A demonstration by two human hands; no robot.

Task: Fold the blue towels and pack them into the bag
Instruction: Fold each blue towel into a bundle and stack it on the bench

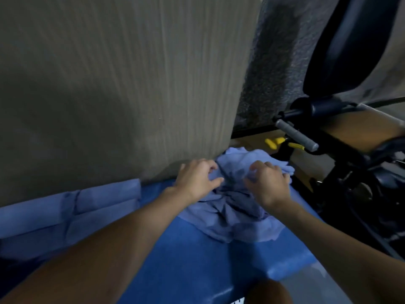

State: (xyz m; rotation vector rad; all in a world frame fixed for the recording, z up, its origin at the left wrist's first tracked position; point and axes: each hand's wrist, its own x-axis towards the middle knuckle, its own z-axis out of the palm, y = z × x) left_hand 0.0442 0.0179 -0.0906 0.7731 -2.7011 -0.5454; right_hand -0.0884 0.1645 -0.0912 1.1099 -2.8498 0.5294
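A crumpled pale blue cloth towel [230,209] lies heaped on a bright blue padded surface [197,260]. Folding it well probably means first finding two corners and pulling the cloth flat. At the heap's far edge, the left hand [197,178] and right hand [267,183] curl their fingers into the cloth, gripping it.

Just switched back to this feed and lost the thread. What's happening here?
A person has both bare hands in a heap of crumpled towels on the blue surface beside a wood-grain panel. The left hand and the right hand each grip a bunch of cloth near the heap's far end. Flatter, folded-looking towels lie to the left. No bag is in view.
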